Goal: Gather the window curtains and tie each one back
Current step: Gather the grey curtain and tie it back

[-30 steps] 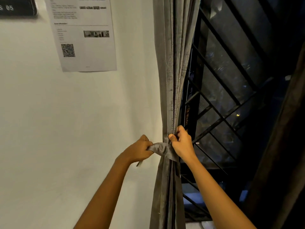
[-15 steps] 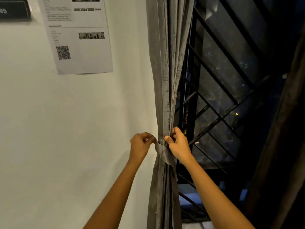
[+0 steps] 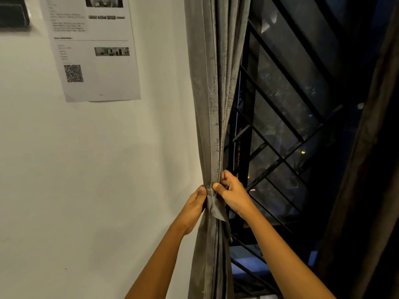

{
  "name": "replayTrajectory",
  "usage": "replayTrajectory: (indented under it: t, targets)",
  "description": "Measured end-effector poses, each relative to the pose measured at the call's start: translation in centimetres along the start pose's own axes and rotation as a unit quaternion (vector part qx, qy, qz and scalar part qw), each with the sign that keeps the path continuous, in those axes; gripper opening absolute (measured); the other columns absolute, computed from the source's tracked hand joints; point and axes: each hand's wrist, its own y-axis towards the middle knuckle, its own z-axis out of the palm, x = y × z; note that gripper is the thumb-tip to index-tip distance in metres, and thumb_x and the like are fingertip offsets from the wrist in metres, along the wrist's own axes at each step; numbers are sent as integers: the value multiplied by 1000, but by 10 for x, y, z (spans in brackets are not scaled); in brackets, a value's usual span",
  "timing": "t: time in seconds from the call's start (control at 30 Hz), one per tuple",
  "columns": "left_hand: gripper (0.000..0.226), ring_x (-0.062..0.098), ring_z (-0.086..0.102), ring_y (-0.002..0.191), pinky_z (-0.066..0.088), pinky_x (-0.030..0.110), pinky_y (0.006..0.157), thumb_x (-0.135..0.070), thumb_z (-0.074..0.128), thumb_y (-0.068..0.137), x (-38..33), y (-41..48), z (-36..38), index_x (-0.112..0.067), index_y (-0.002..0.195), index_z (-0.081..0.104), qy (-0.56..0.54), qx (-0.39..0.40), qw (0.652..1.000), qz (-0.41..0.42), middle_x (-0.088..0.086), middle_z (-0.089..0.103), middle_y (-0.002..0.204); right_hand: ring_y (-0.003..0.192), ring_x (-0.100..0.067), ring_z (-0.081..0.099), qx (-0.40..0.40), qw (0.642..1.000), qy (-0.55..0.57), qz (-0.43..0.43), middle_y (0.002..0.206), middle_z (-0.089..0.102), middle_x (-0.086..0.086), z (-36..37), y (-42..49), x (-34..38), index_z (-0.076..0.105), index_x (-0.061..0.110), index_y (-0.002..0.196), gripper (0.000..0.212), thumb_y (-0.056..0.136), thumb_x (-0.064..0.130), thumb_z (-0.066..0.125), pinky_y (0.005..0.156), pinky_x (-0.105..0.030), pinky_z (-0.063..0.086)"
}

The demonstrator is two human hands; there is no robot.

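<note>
Grey curtain bunched, L hand & R hand both gripping it at tie-back

bare wall left, window grille right

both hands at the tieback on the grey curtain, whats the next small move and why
Probably pull the loose end of the tieback snug. The left hand and right hand pinch it where it cinches the gathered grey curtain; its end hangs slack below, so the tie looks unfinished.
</note>
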Motion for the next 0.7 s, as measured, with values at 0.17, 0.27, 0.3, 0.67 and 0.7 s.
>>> replayTrajectory:
  t: [0.17,0.27,0.3,0.67,0.7]
  targets:
    - [46,15,56,120,42,30,105,-39,41,92,-1,5,-3,-19,134,46,34,32,999,11,3,60,129,98,-26,64,31,999,11,2,99,67,-12,-4,3,1,48,4,103,24,89,21,58,90,-51,50]
    - [32,14,59,116,46,28,100,-29,42,97,-4,8,3,-20,126,51,33,5,999,23,3,62,125,89,-18,63,21,1000,12,-3,91,65,-5,-3,3,2,49,11,95,14,90,19,58,85,-40,53]
    - [28,13,60,114,47,28,98,-27,41,99,-4,9,5,-21,124,52,39,-9,999,25,3,63,124,87,-16,62,9,1000,7,-8,88,64,-3,-2,2,3,49,14,93,10,91,17,58,81,-36,52]
    - [19,12,63,105,50,20,83,-27,40,100,-1,8,8,-24,111,55,62,-62,996,32,1,66,112,73,-19,66,-55,997,33,-37,78,67,-6,-17,-40,-25,59,13,86,19,80,-2,69,67,-30,57]
    - [19,11,63,104,49,19,83,-27,40,100,-1,8,8,-24,111,55,62,-62,996,36,-1,66,111,72,-16,66,-71,996,18,-48,75,67,-3,-14,-42,-26,62,12,81,17,81,-4,67,68,-27,56]
